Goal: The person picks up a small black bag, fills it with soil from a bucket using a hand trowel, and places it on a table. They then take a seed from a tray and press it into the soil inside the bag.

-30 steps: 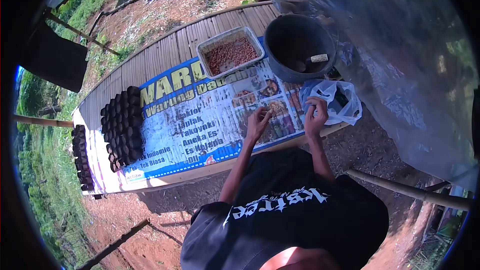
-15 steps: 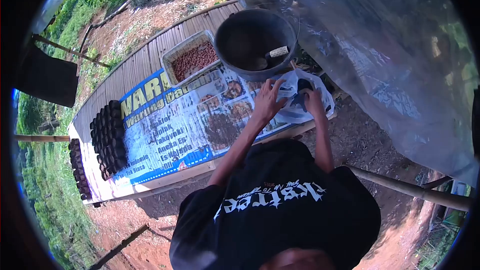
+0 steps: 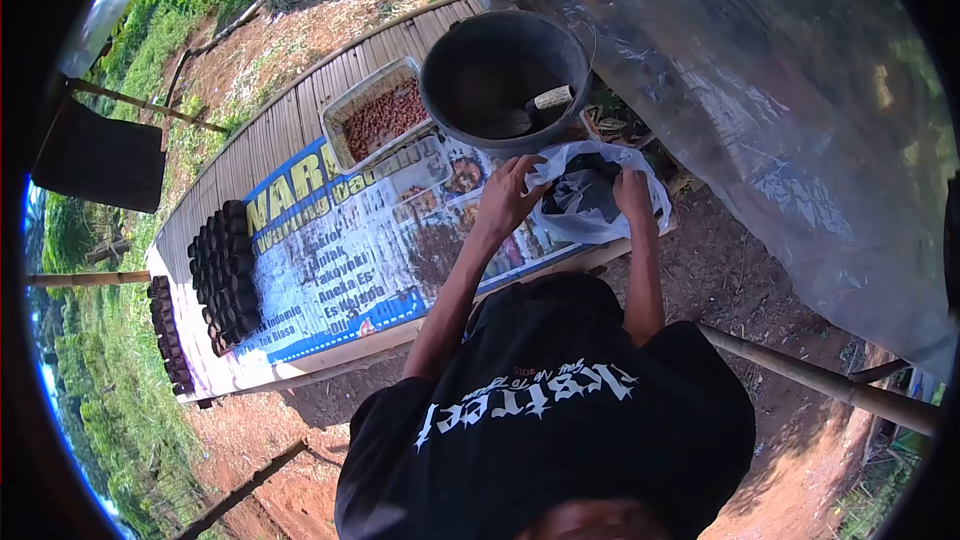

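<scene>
My left hand (image 3: pixel 510 195) grips the left rim of a thin white plastic bag (image 3: pixel 600 225) that lies at the right end of the table. On the bag's right rim, my right hand (image 3: pixel 632 193) pinches the plastic. Between the two hands the bag's mouth is spread apart and shows something dark inside. The bag rests on a printed banner (image 3: pixel 340 260) that covers the tabletop.
A dark bucket (image 3: pixel 500 70) with a tool handle inside stands just beyond the bag. Left of it is a tray of reddish seeds (image 3: pixel 385 115). Rows of small black pots (image 3: pixel 225 275) fill the table's left end. Clear plastic sheeting (image 3: pixel 780 110) hangs at the right.
Both hands moved from the table edge to the bag and took hold of its rim. The bag's mouth is now pulled wider than half a second ago.
</scene>
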Action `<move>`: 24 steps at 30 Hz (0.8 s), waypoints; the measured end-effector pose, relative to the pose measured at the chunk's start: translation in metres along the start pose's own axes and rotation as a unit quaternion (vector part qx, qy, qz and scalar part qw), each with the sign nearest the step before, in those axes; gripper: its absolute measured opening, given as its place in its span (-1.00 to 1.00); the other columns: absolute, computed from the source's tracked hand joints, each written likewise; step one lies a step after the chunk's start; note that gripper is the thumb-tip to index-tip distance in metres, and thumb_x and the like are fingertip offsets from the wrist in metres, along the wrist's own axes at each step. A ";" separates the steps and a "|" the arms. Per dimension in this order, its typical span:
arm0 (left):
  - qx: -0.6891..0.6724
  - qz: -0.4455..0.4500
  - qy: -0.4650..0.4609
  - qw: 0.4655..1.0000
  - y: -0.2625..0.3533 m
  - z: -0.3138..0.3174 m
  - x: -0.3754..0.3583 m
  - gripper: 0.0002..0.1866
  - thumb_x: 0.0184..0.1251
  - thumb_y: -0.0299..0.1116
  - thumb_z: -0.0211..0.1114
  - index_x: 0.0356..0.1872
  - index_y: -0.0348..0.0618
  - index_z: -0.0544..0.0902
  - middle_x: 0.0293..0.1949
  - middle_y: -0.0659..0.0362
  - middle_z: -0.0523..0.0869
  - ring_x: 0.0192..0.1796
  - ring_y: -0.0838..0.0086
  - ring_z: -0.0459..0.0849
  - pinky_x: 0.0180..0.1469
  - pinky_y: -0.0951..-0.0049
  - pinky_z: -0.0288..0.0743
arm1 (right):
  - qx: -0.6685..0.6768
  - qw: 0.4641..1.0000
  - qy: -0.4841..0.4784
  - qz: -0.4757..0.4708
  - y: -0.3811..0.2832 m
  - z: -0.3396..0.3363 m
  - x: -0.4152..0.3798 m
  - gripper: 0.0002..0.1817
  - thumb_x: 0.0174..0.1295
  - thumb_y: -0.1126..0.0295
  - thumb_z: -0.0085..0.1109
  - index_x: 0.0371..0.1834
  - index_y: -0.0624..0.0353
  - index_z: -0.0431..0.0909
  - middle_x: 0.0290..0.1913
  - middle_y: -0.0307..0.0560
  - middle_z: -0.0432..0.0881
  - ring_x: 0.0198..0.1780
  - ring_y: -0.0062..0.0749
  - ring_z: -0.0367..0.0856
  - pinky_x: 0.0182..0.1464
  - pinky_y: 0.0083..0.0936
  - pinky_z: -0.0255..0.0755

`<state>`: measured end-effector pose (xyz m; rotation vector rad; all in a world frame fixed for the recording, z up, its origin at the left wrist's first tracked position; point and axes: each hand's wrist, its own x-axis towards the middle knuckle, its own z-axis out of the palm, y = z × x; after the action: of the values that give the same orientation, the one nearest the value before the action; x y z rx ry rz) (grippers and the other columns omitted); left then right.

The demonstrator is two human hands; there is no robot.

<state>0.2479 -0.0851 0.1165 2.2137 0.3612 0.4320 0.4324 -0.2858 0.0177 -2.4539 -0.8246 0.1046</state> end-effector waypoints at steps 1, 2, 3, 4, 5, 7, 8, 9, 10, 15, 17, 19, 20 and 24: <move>-0.005 -0.003 -0.011 1.000 0.004 -0.003 0.000 -0.55 0.18 -0.29 0.47 0.09 -0.10 0.60 -0.13 0.04 0.70 -0.28 0.21 0.69 -0.16 0.24 0.58 | 0.018 0.999 0.019 -0.021 -0.003 -0.007 -0.005 -0.81 0.28 0.52 0.01 -0.13 0.42 0.52 -0.12 0.41 0.61 -0.07 0.34 0.57 0.04 0.10 0.43; -0.010 -0.006 -0.022 1.000 0.008 -0.006 0.001 -0.55 0.17 -0.28 0.48 0.09 -0.10 0.60 -0.12 0.05 0.69 -0.27 0.22 0.69 -0.16 0.25 0.58 | 0.027 0.999 0.018 -0.018 -0.005 -0.012 -0.010 -0.79 0.27 0.54 0.01 -0.09 0.43 0.52 -0.09 0.39 0.61 -0.02 0.31 0.57 0.08 0.06 0.43; -0.015 -0.009 -0.034 0.999 0.013 -0.009 0.003 -0.54 0.16 -0.27 0.49 0.09 -0.10 0.60 -0.11 0.05 0.69 -0.26 0.22 0.69 -0.16 0.26 0.58 | 0.035 0.999 0.019 -0.015 -0.006 -0.017 -0.014 -0.76 0.27 0.56 0.00 -0.05 0.44 0.52 -0.06 0.37 0.61 0.03 0.27 0.56 0.12 0.02 0.43; -0.014 -0.002 -0.040 0.999 0.015 -0.010 0.004 -0.53 0.16 -0.26 0.49 0.10 -0.10 0.60 -0.10 0.06 0.69 -0.25 0.22 0.69 -0.15 0.26 0.58 | 0.043 0.999 0.019 -0.012 -0.010 -0.024 -0.018 -0.73 0.26 0.57 0.00 -0.01 0.45 0.53 -0.02 0.36 0.61 0.09 0.23 0.56 0.17 -0.02 0.43; -0.012 0.004 -0.047 0.999 0.017 -0.011 0.005 -0.52 0.15 -0.25 0.50 0.10 -0.10 0.60 -0.09 0.06 0.68 -0.24 0.22 0.68 -0.14 0.26 0.58 | 0.052 0.998 0.017 -0.030 -0.015 -0.032 -0.024 -0.70 0.26 0.59 -0.01 0.04 0.45 0.52 0.03 0.32 0.59 0.13 0.21 0.54 0.21 -0.05 0.41; -0.016 0.004 -0.063 0.998 0.021 -0.012 0.008 -0.50 0.14 -0.23 0.51 0.10 -0.10 0.60 -0.08 0.06 0.68 -0.22 0.21 0.68 -0.13 0.25 0.58 | 0.069 0.995 0.013 -0.067 -0.033 -0.050 -0.036 -0.64 0.25 0.63 -0.03 0.12 0.44 0.50 0.12 0.26 0.55 0.22 0.16 0.48 0.30 -0.09 0.36; -0.022 -0.003 -0.074 0.997 0.023 -0.012 0.009 -0.49 0.14 -0.22 0.52 0.11 -0.10 0.60 -0.08 0.06 0.67 -0.20 0.21 0.68 -0.12 0.24 0.58 | 0.034 0.996 0.003 -0.083 -0.030 -0.047 -0.040 -0.62 0.25 0.65 -0.04 0.15 0.43 0.50 0.16 0.24 0.54 0.27 0.13 0.44 0.34 -0.11 0.33; -0.028 -0.010 -0.086 0.996 0.024 -0.011 0.009 -0.49 0.13 -0.21 0.53 0.11 -0.11 0.60 -0.08 0.06 0.67 -0.19 0.20 0.68 -0.11 0.24 0.58 | -0.002 0.995 -0.008 -0.098 -0.027 -0.044 -0.045 -0.59 0.24 0.67 -0.06 0.17 0.41 0.50 0.19 0.22 0.52 0.32 0.11 0.41 0.38 -0.13 0.31; -0.025 0.001 -0.082 0.996 0.021 -0.008 0.009 -0.48 0.12 -0.21 0.53 0.11 -0.11 0.60 -0.08 0.05 0.67 -0.18 0.20 0.68 -0.10 0.23 0.58 | -0.037 0.993 -0.017 -0.115 -0.024 -0.042 -0.048 -0.57 0.24 0.69 -0.07 0.20 0.40 0.49 0.23 0.20 0.50 0.36 0.08 0.37 0.42 -0.15 0.28; 0.000 0.015 -0.097 0.995 0.015 -0.008 0.008 -0.43 0.10 -0.14 0.56 0.11 -0.13 0.60 -0.10 0.05 0.65 -0.20 0.22 0.67 -0.09 0.23 0.57 | 0.053 0.995 -0.014 -0.085 -0.022 -0.037 -0.065 -0.52 0.25 0.71 -0.09 0.28 0.38 0.46 0.35 0.22 0.43 0.47 0.06 0.28 0.49 -0.19 0.21; -0.003 0.025 -0.105 0.994 0.018 -0.012 0.007 -0.41 0.09 -0.13 0.57 0.13 -0.14 0.61 -0.06 0.08 0.65 -0.25 0.33 0.65 -0.16 0.32 0.58 | 0.148 0.988 -0.026 -0.047 -0.018 -0.039 -0.067 -0.52 0.31 0.69 -0.11 0.32 0.38 0.43 0.39 0.21 0.41 0.47 0.01 0.31 0.49 -0.25 0.21; -0.017 0.036 -0.100 0.994 0.019 -0.018 0.010 -0.42 0.10 -0.14 0.57 0.13 -0.15 0.62 -0.05 0.10 0.65 -0.28 0.41 0.64 -0.20 0.38 0.58 | 0.270 0.962 -0.038 -0.001 -0.021 -0.048 -0.063 -0.53 0.37 0.67 -0.13 0.36 0.40 0.40 0.43 0.18 0.40 0.46 -0.09 0.36 0.49 -0.33 0.21; -0.030 0.040 -0.092 0.994 0.019 -0.021 0.012 -0.43 0.11 -0.14 0.56 0.12 -0.16 0.62 -0.07 0.11 0.66 -0.29 0.43 0.64 -0.21 0.39 0.57 | 0.340 0.939 -0.051 0.008 -0.022 -0.055 -0.061 -0.53 0.40 0.65 -0.14 0.38 0.40 0.39 0.42 0.16 0.41 0.44 -0.14 0.38 0.49 -0.36 0.20; -0.063 0.036 -0.047 0.996 0.018 -0.038 0.026 -0.51 0.16 -0.21 0.53 0.08 -0.17 0.64 -0.14 0.14 0.70 -0.32 0.49 0.64 -0.21 0.43 0.56 | 0.511 0.854 -0.088 0.035 -0.030 -0.087 -0.052 -0.54 0.45 0.61 -0.15 0.40 0.40 0.37 0.40 0.10 0.45 0.41 -0.30 0.42 0.51 -0.40 0.18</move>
<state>0.2570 -0.0601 0.1574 2.1209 0.1989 0.3763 0.3953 -0.3369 0.1024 -1.4587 -0.5264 0.6292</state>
